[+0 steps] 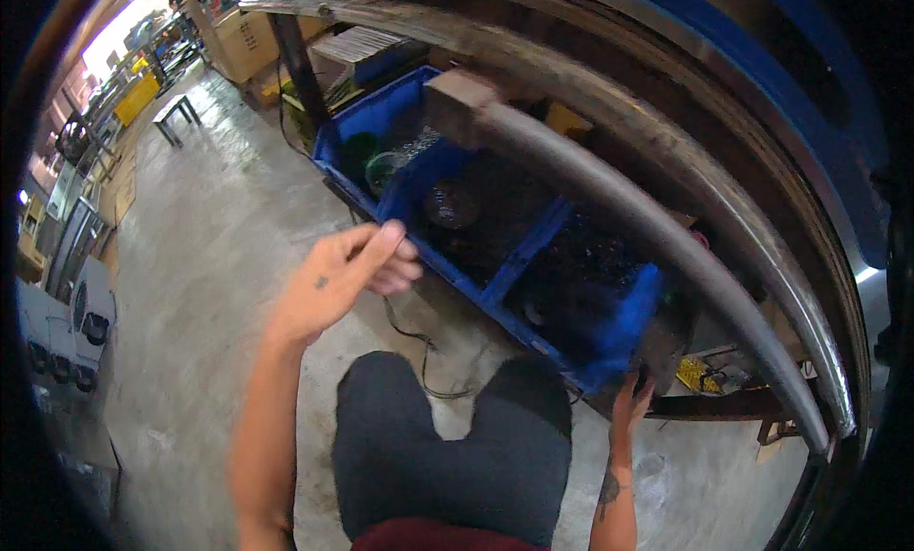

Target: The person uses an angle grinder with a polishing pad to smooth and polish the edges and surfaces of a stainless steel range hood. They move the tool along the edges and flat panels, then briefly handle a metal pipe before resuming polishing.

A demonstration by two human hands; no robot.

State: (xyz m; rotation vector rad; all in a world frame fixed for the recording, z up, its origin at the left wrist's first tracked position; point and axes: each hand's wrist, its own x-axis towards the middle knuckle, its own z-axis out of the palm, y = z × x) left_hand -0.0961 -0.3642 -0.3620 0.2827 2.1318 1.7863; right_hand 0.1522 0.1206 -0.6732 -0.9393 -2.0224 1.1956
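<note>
My left hand [345, 277] hovers in front of the near edge of a row of blue bins [443, 265]. Its fingers curl in under the thumb, and whatever they may hold is hidden. At the right end of the row, my right hand [630, 403] reaches up close to the corner of the rightmost blue bin [633, 313]. Blur and shade there hide whether the fingers grip the bin or only lie beside it. Small dark parts fill the middle and right bins; the left one holds small shiny pieces and a green, clear-rimmed container [383, 170].
A thick grey rounded bar [609, 180] with a blocky end slants above the bins, beside a worn metal rail [666, 132]. A black cable [409, 334] trails on the concrete floor [190, 294]. A small stool [178, 113] and cardboard boxes [243, 46] stand farther off.
</note>
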